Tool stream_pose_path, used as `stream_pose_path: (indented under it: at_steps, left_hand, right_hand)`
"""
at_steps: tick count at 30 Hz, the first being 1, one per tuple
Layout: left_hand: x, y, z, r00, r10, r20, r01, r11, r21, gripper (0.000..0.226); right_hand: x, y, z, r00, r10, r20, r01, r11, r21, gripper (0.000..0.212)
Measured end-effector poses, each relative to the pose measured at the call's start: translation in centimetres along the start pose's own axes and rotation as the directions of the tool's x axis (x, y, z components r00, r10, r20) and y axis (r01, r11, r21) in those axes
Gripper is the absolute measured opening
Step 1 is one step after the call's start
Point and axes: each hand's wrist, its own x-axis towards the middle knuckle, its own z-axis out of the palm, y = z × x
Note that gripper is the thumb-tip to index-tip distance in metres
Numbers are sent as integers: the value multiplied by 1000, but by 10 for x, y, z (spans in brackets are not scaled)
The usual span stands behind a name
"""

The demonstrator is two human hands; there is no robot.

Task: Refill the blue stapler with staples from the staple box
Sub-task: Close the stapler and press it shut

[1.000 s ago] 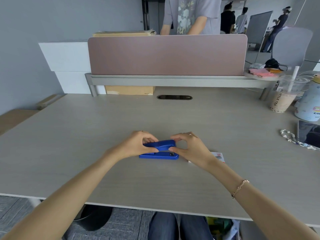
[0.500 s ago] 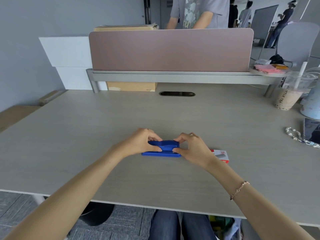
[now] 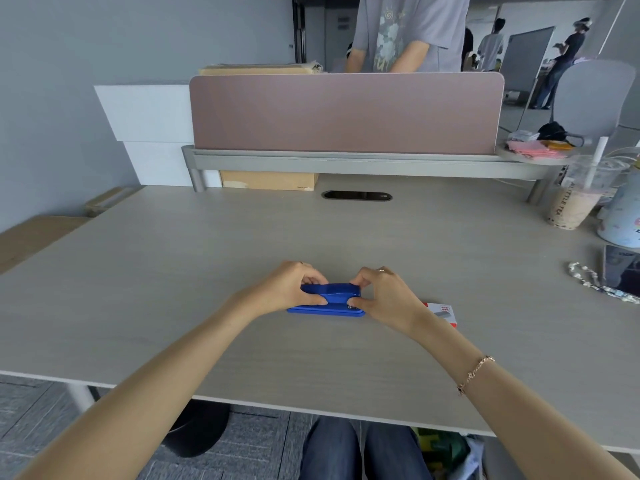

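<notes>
Blue stapler (image 3: 330, 296) pinched at both ends by your left hand (image 3: 290, 289) and right hand (image 3: 384, 296), lid closed; next, flip it open. Staple box (image 3: 445, 314) sits just right.

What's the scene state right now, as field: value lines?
stapler: blue stapler flat on desk, looks closed
left hand: left hand grips stapler's left end
right hand: right hand pinches stapler's right end
staple box: staple box on desk, right of stapler, partly behind right wrist; open or shut unclear
staples loaded: cannot tell
clutter: drink cup, phone at far right
</notes>
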Motion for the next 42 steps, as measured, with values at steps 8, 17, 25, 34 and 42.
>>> stream_pose_path:
  at_steps: [8,17,25,34,42]
  left_hand:
    - [-5,3,-2,1000,8,-29,-9,999,-45,29]
    - [-13,-16,-8,999,-44,-9,44,999,-13,28]
    - [-17,-19,-6,997,-64,-30,62,995,-75,22]
    - [-13,-18,-9,998,-62,-5,62,997,-46,20]
    - [13,-3,-17,1000,-16,-10,16,1000,-19,18]
  right_hand:
    - [-3,-5,-4,1000,-18,-21,19,999,46,22]
    - [-8,6,8,995,80,60,-86,991,107,38]
    - [-8,4,7,992,86,91,-94,992,88,35]
    - [-7,3,3,993,60,104,-70,992,100,31]
    - [10,20,-18,994,50,96,-61,992,114,29]
